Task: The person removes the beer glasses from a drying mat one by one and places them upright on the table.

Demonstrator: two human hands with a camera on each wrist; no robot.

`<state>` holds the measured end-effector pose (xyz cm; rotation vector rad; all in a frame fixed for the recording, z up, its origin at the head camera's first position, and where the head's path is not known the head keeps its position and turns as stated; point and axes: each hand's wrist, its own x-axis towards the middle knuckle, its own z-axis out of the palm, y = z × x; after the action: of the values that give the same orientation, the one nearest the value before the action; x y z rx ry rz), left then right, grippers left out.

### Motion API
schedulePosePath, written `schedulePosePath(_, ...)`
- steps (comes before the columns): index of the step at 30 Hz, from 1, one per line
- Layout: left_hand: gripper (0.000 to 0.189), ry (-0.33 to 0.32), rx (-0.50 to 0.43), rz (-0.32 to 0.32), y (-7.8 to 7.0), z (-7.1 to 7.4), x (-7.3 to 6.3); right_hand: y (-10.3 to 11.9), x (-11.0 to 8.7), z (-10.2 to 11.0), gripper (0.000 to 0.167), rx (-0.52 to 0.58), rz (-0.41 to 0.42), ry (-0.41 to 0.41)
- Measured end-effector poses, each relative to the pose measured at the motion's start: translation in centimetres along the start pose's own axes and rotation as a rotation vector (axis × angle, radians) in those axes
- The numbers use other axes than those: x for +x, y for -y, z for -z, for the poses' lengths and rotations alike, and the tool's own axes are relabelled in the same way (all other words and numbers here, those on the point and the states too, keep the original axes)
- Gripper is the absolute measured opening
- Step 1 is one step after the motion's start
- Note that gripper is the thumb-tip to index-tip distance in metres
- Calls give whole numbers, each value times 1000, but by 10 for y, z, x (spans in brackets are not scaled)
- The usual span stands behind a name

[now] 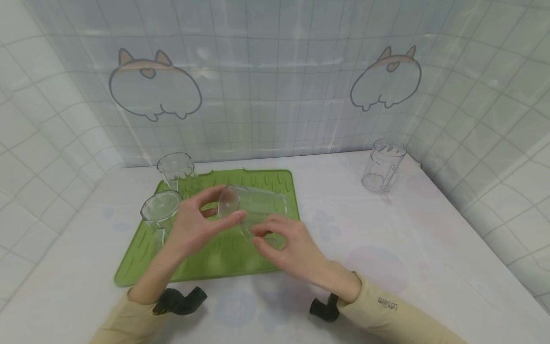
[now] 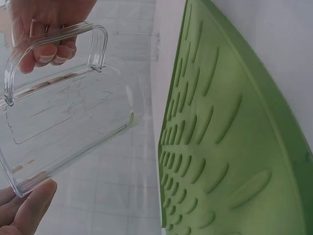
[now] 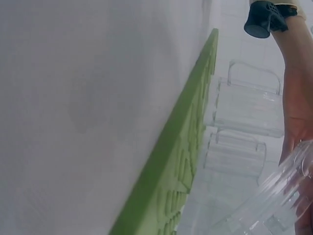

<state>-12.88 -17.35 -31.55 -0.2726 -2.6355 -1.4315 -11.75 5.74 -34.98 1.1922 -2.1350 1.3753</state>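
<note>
Nearest you come the tan fabric sleeves [image 1: 386,313], and just past them both your hands are busy. Your left hand [image 1: 193,222] wraps thumb and fingers round one end of a clear, cylindrical, glass-looking mug [image 1: 258,199]; your right hand [image 1: 294,243] has its fingers curled at the looped transparent handle [image 2: 68,33]. The mug lies tipped on its side in midair, above the green ridged mat [image 1: 206,263]. It looks stiff, moderately light, slick on that smooth wall and likely breakable, so the handle seems your surest hold, with a palm steadying the far end. Beyond your left hand, two more clear mugs [image 1: 161,208] stand on the mat; farther off to the right, another see-through mug [image 1: 382,167] stands on the pale tabletop [image 1: 331,191].
</note>
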Motion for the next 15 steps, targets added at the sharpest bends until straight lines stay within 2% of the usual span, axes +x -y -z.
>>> schedulePosePath(9, 75, -19, -3, -18, -2, 6, -1, 1, 5, 12, 12, -41, 8, -48)
schedulePosePath(15, 72, -36, -6, -24, -5, 8, -1, 1, 8, 19, 11, -62, -17, -81)
